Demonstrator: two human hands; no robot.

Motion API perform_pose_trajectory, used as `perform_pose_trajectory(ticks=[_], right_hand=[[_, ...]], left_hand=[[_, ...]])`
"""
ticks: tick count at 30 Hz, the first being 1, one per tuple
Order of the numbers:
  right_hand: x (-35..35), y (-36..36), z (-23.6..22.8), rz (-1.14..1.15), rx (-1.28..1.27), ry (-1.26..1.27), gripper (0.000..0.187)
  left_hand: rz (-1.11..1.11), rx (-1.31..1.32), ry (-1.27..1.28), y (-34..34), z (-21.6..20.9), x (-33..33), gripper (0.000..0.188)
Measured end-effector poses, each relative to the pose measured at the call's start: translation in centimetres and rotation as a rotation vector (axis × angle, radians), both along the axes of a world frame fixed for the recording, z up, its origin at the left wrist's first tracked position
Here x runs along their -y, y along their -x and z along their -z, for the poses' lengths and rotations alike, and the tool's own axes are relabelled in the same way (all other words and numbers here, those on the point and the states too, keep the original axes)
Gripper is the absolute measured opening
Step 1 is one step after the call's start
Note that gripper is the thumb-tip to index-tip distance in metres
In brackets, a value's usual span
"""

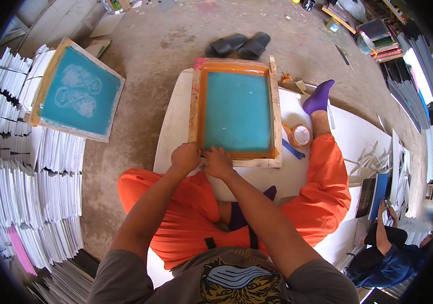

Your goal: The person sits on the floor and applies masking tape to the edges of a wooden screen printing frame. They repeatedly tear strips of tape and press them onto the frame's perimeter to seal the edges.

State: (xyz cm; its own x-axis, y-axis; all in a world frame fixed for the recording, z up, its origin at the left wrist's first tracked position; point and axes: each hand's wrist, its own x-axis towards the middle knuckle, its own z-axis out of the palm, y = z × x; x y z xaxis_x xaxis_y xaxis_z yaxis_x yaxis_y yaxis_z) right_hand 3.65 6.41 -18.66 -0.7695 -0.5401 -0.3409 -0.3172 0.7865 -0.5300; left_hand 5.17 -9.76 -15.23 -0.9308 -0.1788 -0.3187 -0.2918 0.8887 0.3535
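Note:
A wooden screen printing frame (276,116) with teal mesh lies on a white board (173,121) before me. Brown tape runs along the inner borders of its mesh. My left hand (186,156) is closed at the frame's near left corner, its fingertips hidden. Beside it, my right hand (217,162) bends its fingers over the near edge, onto the taped border. Between the two hands shows a small pale bit that I cannot make out. To the right of the frame stands a roll of brown tape (300,136), with a blue strip-like tool (293,149) just nearer to me.
A second screen frame (77,91) with pale printed shapes leans against paper stacks (34,197) at left. Black slippers (236,45) lie beyond the board. My purple-socked foot (319,96) rests at right. Another person (393,253) sits at lower right, near sheet scraps (370,164).

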Motion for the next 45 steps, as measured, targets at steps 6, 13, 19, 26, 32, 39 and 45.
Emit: perform_pose_trajectory(ticks=[6,13,19,26,32,39,45], right_hand=[[0.0,1.0,-0.2,-0.031,0.077,-0.027,0.062],[-0.1,0.6,-0.7,-0.005,-0.018,0.028,0.045],[-0.9,-0.9,1.3,0.083,-0.168,0.230,0.039],[-7.0,0.0,-0.6,0.064,-0.219,0.396,0.028],[-19.8,4.8,-3.1,0.449,-0.503,0.119,0.030],[-22.7,4.9,-4.3,0.658,-0.060,-0.060,0.040],[-22.4,5.5,-2.4,0.630,-0.014,-0.124,0.041]], left_hand=[[-0.066,-0.007,0.004,0.9,0.0,-0.5,0.026],[-0.068,-0.065,0.004,1.3,0.3,-0.8,0.030],[0.356,-0.364,-0.163,-1.4,-0.4,-0.2,0.051],[0.587,-0.250,-0.320,-2.4,0.6,-2.8,0.086],[0.521,-0.261,-0.332,-0.1,2.3,-12.9,0.087],[0.477,-0.100,-0.241,1.9,2.9,-21.3,0.076],[0.413,-0.131,-0.246,1.8,4.1,-22.6,0.073]])
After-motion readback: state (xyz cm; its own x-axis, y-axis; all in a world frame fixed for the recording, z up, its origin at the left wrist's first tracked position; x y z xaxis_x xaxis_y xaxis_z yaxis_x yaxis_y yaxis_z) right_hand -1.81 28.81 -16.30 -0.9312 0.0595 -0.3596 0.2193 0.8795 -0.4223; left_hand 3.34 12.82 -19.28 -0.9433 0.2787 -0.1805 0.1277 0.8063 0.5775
